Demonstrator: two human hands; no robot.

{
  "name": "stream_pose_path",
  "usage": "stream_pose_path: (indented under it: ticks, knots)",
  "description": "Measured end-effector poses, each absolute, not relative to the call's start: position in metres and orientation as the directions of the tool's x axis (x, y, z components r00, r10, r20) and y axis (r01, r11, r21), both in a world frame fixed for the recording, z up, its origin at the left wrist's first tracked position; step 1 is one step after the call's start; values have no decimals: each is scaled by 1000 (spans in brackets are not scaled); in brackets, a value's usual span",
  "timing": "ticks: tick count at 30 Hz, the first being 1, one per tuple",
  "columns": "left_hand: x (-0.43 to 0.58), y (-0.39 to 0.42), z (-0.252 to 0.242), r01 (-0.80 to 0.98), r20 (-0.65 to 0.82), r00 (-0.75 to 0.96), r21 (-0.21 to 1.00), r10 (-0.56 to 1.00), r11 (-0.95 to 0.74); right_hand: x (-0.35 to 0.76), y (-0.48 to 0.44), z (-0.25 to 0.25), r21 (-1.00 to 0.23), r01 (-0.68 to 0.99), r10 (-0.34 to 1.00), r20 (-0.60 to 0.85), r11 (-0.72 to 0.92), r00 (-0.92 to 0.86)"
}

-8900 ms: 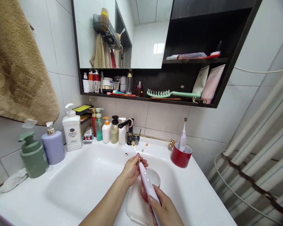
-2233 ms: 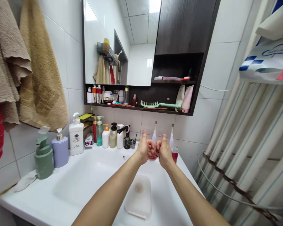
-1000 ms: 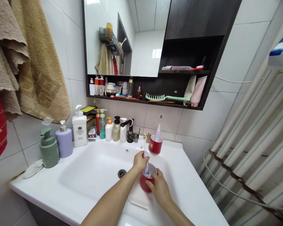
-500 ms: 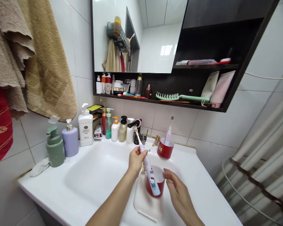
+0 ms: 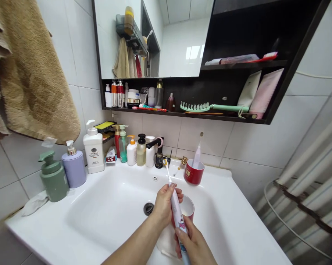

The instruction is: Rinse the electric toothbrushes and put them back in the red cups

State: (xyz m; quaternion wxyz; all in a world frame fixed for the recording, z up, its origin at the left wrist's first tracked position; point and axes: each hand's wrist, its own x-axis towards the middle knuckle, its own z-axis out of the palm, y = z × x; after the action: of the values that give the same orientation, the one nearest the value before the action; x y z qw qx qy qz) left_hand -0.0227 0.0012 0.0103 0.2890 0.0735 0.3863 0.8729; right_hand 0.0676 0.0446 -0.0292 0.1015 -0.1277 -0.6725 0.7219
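Note:
Both hands are on a pale pink and blue electric toothbrush point(image 5: 176, 207) with a cartoon cat print, its brush head up and pointing at the faucet. My left hand point(image 5: 164, 206) grips the upper handle just under the neck. Lower down, my right hand point(image 5: 193, 241) wraps its fingers and thumb round the handle's printed part. Behind the toothbrush a red cup point(image 5: 191, 212) with a white inside is partly hidden by my hands. It stands on a pale soap-dish-like tray point(image 5: 166, 239), mostly covered by my hands and arm.
The white sink point(image 5: 121, 206) has a dark drain point(image 5: 148, 208) and a black faucet point(image 5: 158, 151). A second red cup point(image 5: 194, 173) holds another toothbrush point(image 5: 196, 157). Several pump bottles point(image 5: 95, 151) line the back and left rim. Above hangs a mirror cabinet point(image 5: 193, 117).
My right hand has moved from beside the red cup onto the toothbrush handle and closed on it. The toothbrush has shifted down a little. The camera view has moved slightly.

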Motion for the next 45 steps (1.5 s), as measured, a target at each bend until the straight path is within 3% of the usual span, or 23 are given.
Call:
stream_pose_path:
  ticks: [5,7,11,13,18,22,27,30,35,39,45]
  knots:
    - [-33,-2,10,-493,-116,-809,668,576,-558,71,47,-24,-961,124,166,-168,-248,-972]
    - [-36,-4,10,-506,-141,-812,654,567,-562,71,48,-23,-967,138,152,-173,-215,-973]
    - [-39,-5,10,-481,-143,-834,662,532,-575,72,48,-17,-990,120,266,-96,75,-959]
    - [-40,-5,9,-466,-149,-846,674,512,-573,72,47,-14,-980,134,297,-87,144,-951]
    - [-41,-5,9,-448,-179,-870,677,460,-584,70,44,-12,-984,180,177,-179,-13,-968]
    - [-40,-3,8,-427,-171,-885,667,433,-610,68,42,-11,-978,181,290,-143,107,-946]
    - [-49,-6,7,-434,-208,-893,639,400,-635,71,41,-16,-975,224,187,-219,4,-958]
    - [-59,-12,11,-412,-222,-907,642,358,-646,73,41,-25,-973,225,225,-208,53,-952]
    - [-68,-16,9,-393,-167,-896,732,412,-556,72,39,-24,-984,177,220,-170,12,-960]
    - [-68,-12,-5,-346,-117,-871,836,478,-426,73,36,-13,-991,60,325,-19,118,-946]
    - [-76,0,-24,-159,-135,-858,987,495,-5,78,32,-14,-977,-19,393,103,212,-914]
